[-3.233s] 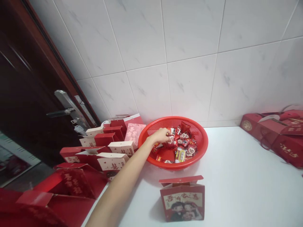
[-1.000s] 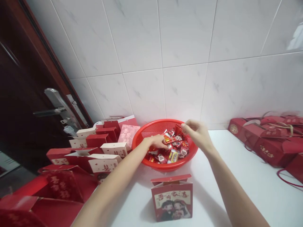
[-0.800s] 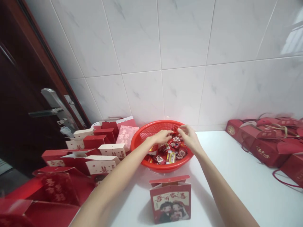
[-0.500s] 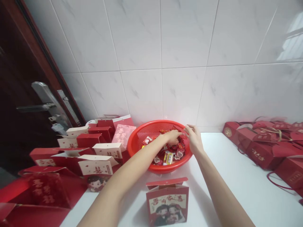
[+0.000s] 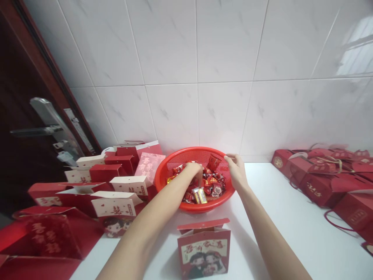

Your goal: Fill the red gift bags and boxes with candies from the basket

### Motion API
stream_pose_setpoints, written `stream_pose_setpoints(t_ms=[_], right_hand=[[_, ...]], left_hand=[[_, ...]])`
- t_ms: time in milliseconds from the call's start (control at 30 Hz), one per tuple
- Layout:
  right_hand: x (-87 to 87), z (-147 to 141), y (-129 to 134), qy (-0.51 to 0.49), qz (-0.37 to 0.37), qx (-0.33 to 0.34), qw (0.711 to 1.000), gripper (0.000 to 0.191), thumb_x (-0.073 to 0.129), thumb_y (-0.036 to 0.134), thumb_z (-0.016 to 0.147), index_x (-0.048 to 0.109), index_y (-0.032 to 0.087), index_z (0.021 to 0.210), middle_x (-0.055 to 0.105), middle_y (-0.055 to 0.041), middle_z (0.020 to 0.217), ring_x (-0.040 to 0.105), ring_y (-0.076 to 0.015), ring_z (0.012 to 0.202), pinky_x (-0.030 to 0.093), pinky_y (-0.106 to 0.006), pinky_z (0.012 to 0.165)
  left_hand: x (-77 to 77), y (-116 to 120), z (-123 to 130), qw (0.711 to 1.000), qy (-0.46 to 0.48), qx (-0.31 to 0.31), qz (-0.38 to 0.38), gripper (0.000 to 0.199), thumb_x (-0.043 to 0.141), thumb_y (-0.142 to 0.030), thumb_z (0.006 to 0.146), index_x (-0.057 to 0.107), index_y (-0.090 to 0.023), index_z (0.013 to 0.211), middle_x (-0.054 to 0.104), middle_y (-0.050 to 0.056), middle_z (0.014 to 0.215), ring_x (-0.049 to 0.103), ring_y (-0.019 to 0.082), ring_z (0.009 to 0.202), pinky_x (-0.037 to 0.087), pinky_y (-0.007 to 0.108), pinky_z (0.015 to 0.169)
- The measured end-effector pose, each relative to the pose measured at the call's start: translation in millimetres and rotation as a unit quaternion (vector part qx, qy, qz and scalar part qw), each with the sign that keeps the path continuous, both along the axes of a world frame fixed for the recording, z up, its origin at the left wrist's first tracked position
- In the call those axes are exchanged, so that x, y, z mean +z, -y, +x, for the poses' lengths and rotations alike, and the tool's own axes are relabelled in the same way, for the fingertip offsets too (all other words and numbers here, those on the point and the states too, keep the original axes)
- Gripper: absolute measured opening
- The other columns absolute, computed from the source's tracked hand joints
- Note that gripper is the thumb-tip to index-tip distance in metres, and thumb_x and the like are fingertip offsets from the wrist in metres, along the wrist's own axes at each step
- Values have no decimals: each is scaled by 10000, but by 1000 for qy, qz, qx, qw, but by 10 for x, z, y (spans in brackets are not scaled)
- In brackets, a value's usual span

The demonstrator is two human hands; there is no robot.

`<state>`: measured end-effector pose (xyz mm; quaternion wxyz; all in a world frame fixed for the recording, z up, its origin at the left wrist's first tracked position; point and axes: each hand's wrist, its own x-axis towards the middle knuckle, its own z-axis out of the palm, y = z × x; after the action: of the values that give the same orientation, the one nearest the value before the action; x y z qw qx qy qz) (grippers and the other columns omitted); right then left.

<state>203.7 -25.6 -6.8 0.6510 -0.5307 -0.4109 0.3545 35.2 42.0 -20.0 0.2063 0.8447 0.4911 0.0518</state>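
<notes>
Down goes the curve of the left grip (image 5: pixel 194 171), fingertips sunk among the wrapped sweets (image 5: pixel 214 181) and hidden from the camera, so there's no telling whether they've pinched anything or are just touching the pile! Sweets lie to the right of that grip and beyond it, with yellowish packets (image 5: pixel 201 195) just on its near side, all inside the red basket (image 5: pixel 201 208). Over on the right, the right grip (image 5: pixel 238 171) is at the basket's rim, fingers loosely bent; whether it truly clasps the edge, I can't say. These sweets look light and small, the wrappers thin, crinkly and probably slippery, with firm lumps inside, so the best hold is surely fingertip and thumb across the middle of the packet rather than a twisty end. The basket looks like stiff, light plastic, best taken by its rolled rim. Nearer the person than both grips, a small red box (image 5: pixel 204 249) stands upright on the white surface (image 5: pixel 297 225); paper boxes (image 5: pixel 115 204) crowd left of the left grip, and red cartons (image 5: pixel 320 186) sit well right of the other!
</notes>
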Motion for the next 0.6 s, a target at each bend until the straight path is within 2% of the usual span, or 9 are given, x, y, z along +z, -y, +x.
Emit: stream_pose_setpoints(t_ms=[67, 100, 233, 333, 400, 467, 533, 600], right_hand=[[2, -3, 0, 3, 1, 5, 1000, 203, 618, 376, 719, 599, 227, 855, 700, -76, 990, 632, -256, 1013, 496, -375, 886], [2, -5, 1, 5, 1, 8, 1000, 196, 617, 371, 721, 598, 228, 854, 701, -75, 990, 632, -255, 1015, 496, -376, 892], [0, -7, 2, 12, 2, 8, 1000, 186, 616, 358, 731, 597, 225, 860, 701, -75, 989, 635, -252, 1002, 499, -377, 897], [-9, -1, 0, 18, 5, 13, 1000, 196, 617, 359, 734, 601, 225, 876, 699, -78, 1013, 632, -256, 1019, 498, -376, 894], [-16, 3, -3, 23, 4, 13, 1000, 202, 616, 362, 739, 606, 222, 885, 697, -80, 1035, 626, -255, 1042, 493, -371, 904], [-20, 5, -4, 27, 3, 9, 1000, 200, 614, 358, 741, 608, 218, 884, 696, -80, 1038, 624, -251, 1046, 488, -365, 910], [-20, 5, -6, 29, 2, 7, 1000, 189, 614, 355, 741, 610, 217, 871, 701, -76, 1011, 628, -250, 1028, 492, -364, 893], [-17, 4, -7, 31, 4, 8, 999, 177, 616, 357, 739, 612, 220, 852, 706, -73, 980, 631, -254, 1011, 497, -367, 871]], left_hand=[[-30, 23, -53, 1000, -19, 9, 3, 246, 545, -365, 976, 640, -215, 1147, 632, 74, 1220, 631, 205, 1022, 553, 384, 874], [-26, 18, -53, 999, -35, 12, 5, 232, 580, -357, 955, 653, -221, 1129, 641, 81, 1207, 632, 213, 1018, 552, 376, 870], [75, -75, 107, 997, -77, 8, 14, 294, 811, -252, 682, 729, -217, 962, 723, 95, 998, 661, 288, 983, 529, 346, 819], [126, -119, 274, 996, -91, -24, 9, 299, 769, -303, 690, 738, -233, 979, 737, 65, 1024, 667, 265, 991, 510, 311, 832], [122, -111, 347, 993, -97, -61, -13, 392, 767, -390, 687, 729, -256, 1054, 737, 41, 1072, 669, 241, 993, 505, 283, 831], [106, -85, 384, 987, -120, -96, -38, 564, 804, -445, 620, 702, -283, 1150, 729, 32, 1124, 666, 248, 1006, 506, 280, 828], [99, -54, 402, 981, -153, -111, -47, 715, 833, -431, 561, 659, -301, 1241, 706, 48, 1204, 655, 274, 1036, 507, 299, 837], [106, -21, 416, 978, -176, -106, -39, 752, 846, -388, 534, 650, -309, 1256, 697, 60, 1232, 648, 289, 1050, 505, 310, 840]])
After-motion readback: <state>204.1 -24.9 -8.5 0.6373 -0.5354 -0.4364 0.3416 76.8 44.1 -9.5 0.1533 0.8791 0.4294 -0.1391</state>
